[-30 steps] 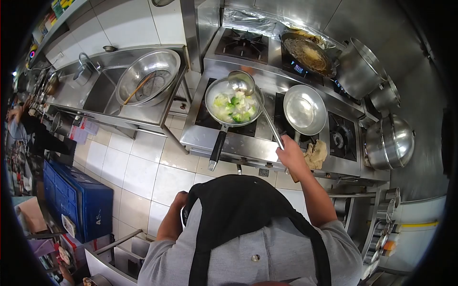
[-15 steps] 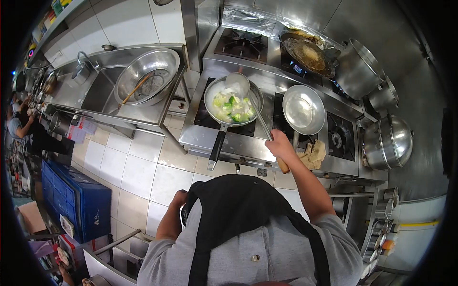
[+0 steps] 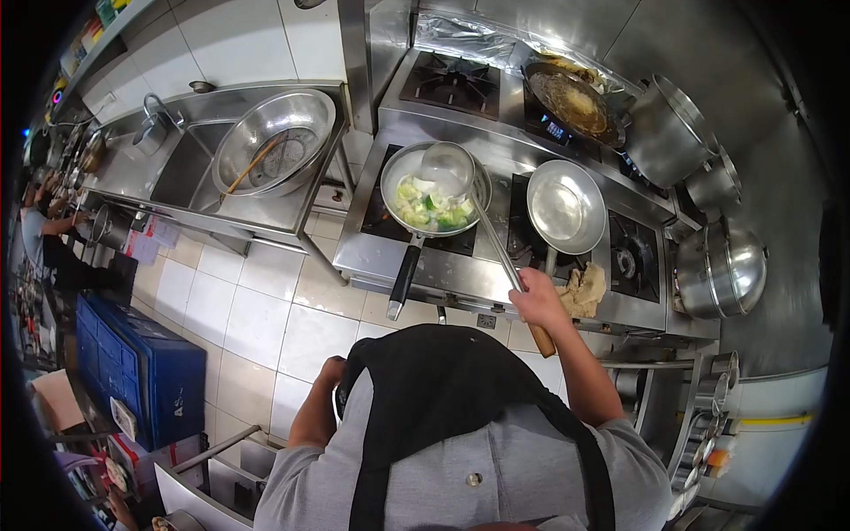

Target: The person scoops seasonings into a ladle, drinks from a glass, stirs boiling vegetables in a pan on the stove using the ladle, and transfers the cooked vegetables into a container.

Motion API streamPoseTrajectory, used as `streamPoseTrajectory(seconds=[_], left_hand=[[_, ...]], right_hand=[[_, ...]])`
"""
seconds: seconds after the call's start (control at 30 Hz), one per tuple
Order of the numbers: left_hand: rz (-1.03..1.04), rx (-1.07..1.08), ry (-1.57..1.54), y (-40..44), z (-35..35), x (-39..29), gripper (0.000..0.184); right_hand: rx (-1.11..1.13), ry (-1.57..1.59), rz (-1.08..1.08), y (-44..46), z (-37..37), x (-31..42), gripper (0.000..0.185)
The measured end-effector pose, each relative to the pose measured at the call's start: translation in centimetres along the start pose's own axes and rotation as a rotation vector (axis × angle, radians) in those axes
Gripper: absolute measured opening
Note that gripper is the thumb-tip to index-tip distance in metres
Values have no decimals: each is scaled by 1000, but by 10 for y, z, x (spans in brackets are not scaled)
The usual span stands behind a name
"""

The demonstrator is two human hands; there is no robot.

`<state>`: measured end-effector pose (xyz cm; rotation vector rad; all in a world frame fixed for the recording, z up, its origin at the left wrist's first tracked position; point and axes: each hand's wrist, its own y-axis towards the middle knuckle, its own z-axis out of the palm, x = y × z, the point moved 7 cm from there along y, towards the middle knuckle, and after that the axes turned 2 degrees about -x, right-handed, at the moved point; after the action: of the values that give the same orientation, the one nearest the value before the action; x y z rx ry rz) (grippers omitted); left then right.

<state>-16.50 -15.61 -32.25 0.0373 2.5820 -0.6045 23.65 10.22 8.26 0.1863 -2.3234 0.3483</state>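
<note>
My right hand point(image 3: 538, 299) is wrapped round a long-handled ladle point(image 3: 500, 243) with a metal shaft and a wooden end. Its round bowl rests in the upper part of a frying pan point(image 3: 391, 212) on the front left burner. Green and white chopped vegetables point(image 3: 428, 206), which look like broccoli and cabbage, lie in the pan. The pan's black handle point(image 3: 405, 281) points toward me, with no hand on it. Down by my waist is my left hand point(image 3: 332, 370), beside the black apron; its fingers are mostly hidden.
Right of the pan sits a shiny empty pan point(image 3: 567, 203), with a crumpled tan cloth point(image 3: 583, 290) near its handle. A dark wok point(image 3: 575, 102) holds oil over a flame behind. A tall pot point(image 3: 668, 133) stands back right. Left are a large metal bowl point(image 3: 305, 115) and blue bin point(image 3: 177, 372).
My right hand has moved down and slightly right, drawing the ladle handle toward me. The ladle's bowl has shifted a little within the pan, and the vegetables lie differently.
</note>
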Motion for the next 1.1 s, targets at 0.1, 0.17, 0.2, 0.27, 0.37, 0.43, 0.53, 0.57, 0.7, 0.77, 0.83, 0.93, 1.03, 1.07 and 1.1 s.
streamPoseTrajectory(seconds=[0.1, 0.17, 0.2, 0.27, 0.37, 0.43, 0.53, 0.57, 0.7, 0.77, 0.83, 0.93, 1.03, 1.07, 1.1], left_hand=[[41, 23, 74, 4, 0, 2, 28], [-21, -27, -95, -4, -23, -3, 29], [-84, -77, -269, -8, -34, -3, 29], [-108, -81, -391, 2, -20, 14, 29], [-283, -51, -613, -4, -32, 9, 29], [-432, -10, -709, -10, -44, 3, 28], [-526, 18, -795, -8, -43, 12, 29], [-374, 43, -664, 0, -44, 12, 31], [-487, -30, -891, -3, -49, 3, 34], [-493, -34, -905, -6, -45, -1, 35], [-546, -42, -943, -11, -29, 7, 38], [-398, -97, -561, -5, 3, 25, 44], [-526, -54, -603, -22, 13, 29, 46], [-545, -55, -611, -27, 15, 30, 45], [-546, -57, -613, -31, 11, 27, 45]], right_hand=[[-96, -199, -123, -19, -4, -9, 24], [-70, -205, -88, -38, -3, -10, 26], [-41, -215, -53, -48, -4, -9, 29], [13, -134, 58, -67, -7, 8, 29], [48, -67, 121, -80, 0, 5, 28], [37, -143, 59, -79, 5, 5, 24], [26, -258, -102, -63, 23, -11, 24], [24, -257, -103, -57, 26, -14, 24], [5, -393, -73, -29, 39, -29, 29], [-20, -450, -43, -13, 42, -37, 32], [-22, -466, -26, 3, 43, -38, 32], [-30, -474, -9, 19, 40, -40, 33], [-73, -492, -18, 32, 35, -39, 36], [-72, -493, -22, 35, 33, -39, 36], [-79, -517, -9, 38, 31, -38, 35]])
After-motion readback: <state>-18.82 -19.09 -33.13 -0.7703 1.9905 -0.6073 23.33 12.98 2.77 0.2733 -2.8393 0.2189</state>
